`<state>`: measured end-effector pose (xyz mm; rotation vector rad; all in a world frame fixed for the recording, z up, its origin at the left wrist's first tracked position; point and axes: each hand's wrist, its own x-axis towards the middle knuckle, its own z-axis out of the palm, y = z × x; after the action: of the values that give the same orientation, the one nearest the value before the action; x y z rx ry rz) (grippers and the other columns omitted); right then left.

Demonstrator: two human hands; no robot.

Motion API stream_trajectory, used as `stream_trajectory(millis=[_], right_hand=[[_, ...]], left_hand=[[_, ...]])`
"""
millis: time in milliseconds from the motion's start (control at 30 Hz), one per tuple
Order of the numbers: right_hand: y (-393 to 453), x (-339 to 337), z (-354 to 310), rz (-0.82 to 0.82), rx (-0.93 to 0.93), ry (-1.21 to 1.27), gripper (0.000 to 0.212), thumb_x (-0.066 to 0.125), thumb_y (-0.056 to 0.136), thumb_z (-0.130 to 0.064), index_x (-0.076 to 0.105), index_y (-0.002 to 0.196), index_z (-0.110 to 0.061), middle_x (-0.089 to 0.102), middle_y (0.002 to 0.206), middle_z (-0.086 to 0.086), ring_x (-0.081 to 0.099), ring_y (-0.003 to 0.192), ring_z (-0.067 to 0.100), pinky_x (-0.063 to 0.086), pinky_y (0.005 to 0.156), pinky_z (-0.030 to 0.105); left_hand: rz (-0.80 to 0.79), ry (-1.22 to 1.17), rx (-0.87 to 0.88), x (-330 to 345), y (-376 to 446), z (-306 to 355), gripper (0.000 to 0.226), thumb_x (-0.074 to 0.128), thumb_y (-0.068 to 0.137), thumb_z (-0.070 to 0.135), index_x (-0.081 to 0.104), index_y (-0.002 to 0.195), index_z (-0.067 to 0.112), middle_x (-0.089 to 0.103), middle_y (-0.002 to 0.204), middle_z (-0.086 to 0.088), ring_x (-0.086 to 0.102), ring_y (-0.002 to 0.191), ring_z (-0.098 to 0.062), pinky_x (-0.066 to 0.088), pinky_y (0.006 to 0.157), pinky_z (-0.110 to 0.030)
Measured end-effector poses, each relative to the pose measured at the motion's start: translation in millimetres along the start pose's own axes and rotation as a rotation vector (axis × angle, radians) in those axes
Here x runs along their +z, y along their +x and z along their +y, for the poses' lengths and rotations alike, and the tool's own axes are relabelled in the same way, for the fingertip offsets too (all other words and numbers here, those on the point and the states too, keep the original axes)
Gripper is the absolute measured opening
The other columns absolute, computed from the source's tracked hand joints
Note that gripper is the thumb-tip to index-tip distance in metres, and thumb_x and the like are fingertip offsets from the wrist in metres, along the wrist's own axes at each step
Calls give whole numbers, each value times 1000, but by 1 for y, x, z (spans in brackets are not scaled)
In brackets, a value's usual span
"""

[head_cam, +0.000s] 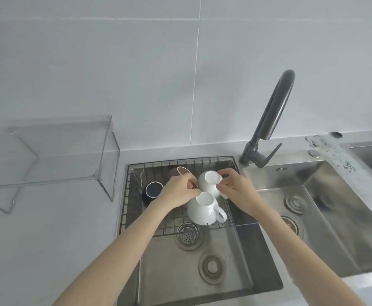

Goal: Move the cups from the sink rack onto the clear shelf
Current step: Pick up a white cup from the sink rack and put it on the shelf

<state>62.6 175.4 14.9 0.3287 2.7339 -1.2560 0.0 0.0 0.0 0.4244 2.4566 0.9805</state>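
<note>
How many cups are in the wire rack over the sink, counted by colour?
White ceramic cups, upside down: 2, the rear white cup and the front white cup with a handle.
Dark blue cup: 1.
Brown cup with a white rim: 1.
Total: 4 cups in the wire sink rack.
On the clear shelf: 0.

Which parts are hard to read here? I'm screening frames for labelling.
Head view: the clear shelf nearly vanishes against the pale wall; wide-angle bends the faucet; overall soft; both hands hide the white cups' sides.
</note>
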Motion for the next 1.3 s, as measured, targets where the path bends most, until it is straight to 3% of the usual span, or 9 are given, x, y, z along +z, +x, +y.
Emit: stream_trajectory(millis=[100, 167, 400, 533, 700, 867, 1000, 1167, 1300], right_hand=[[2, 15, 26, -64, 111, -19, 29, 59, 83, -23, 57, 112, -17, 67, 95, 2, 62, 91, 21, 47, 81, 31], [6, 27, 43, -118, 174, -25, 30, 60, 81, -24, 59, 109, -15, 68, 99, 4, 62, 95, 21, 49, 86, 34], [22, 56, 68, -170, 266, -65, 54, 67, 73, -29, 49, 122, -17, 62, 118, 6, 56, 110, 27, 47, 91, 41], [26, 62, 71, -186, 289, -36, 63, 72, 70, -29, 44, 125, -15, 61, 117, 6, 55, 110, 26, 45, 89, 37], [30, 62, 75, -171, 311, 61, 63, 75, 69, -25, 48, 125, -15, 62, 117, 7, 55, 109, 22, 45, 91, 32], [27, 58, 70, -112, 297, 122, 59, 77, 66, -21, 55, 120, -16, 66, 114, 9, 59, 109, 25, 49, 94, 39], [28, 40, 44, -63, 236, 143, 63, 79, 64, -21, 56, 123, -19, 65, 117, 6, 58, 110, 21, 45, 93, 31], [32, 12, -34, -20, 10, 174, 55, 80, 64, -20, 61, 116, -25, 68, 108, -5, 62, 102, 13, 45, 85, 22], [39, 9, -122, -29, -176, 176, 54, 81, 65, -22, 61, 116, -26, 66, 104, -10, 62, 99, 11, 45, 89, 23]], left_hand=[[-78, -41, -78, 18, 11, -14, 52, 67, 75, 29, 53, 123, 15, 60, 119, -9, 57, 107, -23, 46, 92, -32], [-119, -66, -135, 31, 19, -26, 63, 70, 73, 28, 47, 129, 13, 56, 123, -10, 54, 112, -23, 43, 93, -31], [-170, -93, -217, 61, 39, -54, 83, 80, 60, 26, 39, 132, 15, 54, 128, -8, 51, 117, -24, 44, 97, -35], [-144, -156, -208, 68, 39, -57, 89, 81, 58, 23, 36, 134, 17, 54, 129, -6, 51, 118, -23, 42, 95, -30], [-84, -194, -185, 71, 42, -63, 86, 84, 52, 23, 45, 128, 18, 60, 124, -4, 57, 112, -21, 47, 95, -33], [-15, -215, -157, 66, 37, -58, 85, 86, 50, 25, 49, 126, 16, 63, 122, -4, 58, 111, -21, 48, 94, -33], [74, -253, -110, 39, 26, -45, 84, 87, 47, 28, 52, 123, 17, 67, 116, -1, 61, 108, -18, 50, 91, -31], [268, -293, -19, -35, -2, -18, 82, 88, 47, 28, 56, 121, 19, 70, 110, 2, 65, 101, -15, 53, 89, -34], [438, -311, 8, -116, -41, -8, 83, 85, 38, 36, 60, 115, 20, 66, 87, 13, 68, 96, -18, 54, 88, -40]])
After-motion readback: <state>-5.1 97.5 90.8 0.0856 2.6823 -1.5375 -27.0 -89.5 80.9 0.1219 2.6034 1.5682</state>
